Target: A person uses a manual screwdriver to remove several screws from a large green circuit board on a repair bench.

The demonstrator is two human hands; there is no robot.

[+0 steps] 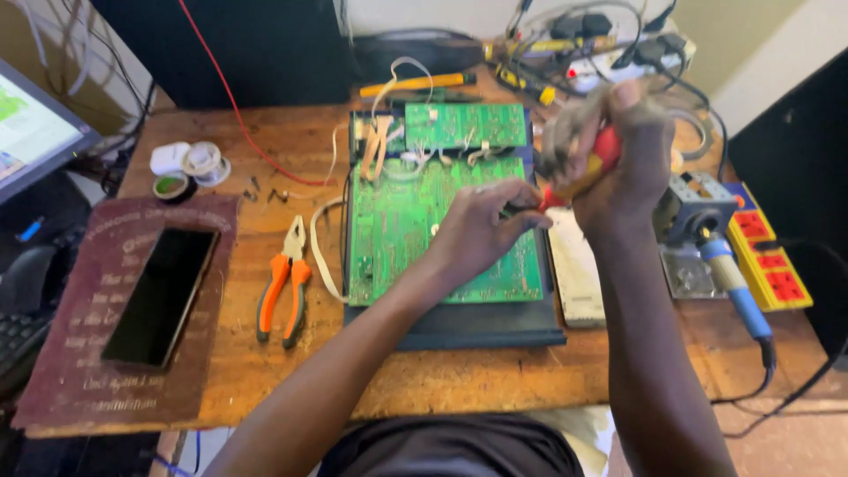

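red-handled screwdriver [594,168] | held tilted in both hands | above green circuit board [415,230]

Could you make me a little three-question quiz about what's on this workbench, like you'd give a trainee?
1. True or false: the orange-handled pliers lie on the wooden table, touched by neither hand.
2. Which hand holds the red-handled tool: A) left hand, B) right hand, C) neither?
3. Fill in: the black phone lies on a dark red ____.

Key
1. True; they lie left of the green circuit board.
2. B; the right hand's grip closes on the handle above the board, while the left hand meets the tool's front end.
3. Mat, or pad.
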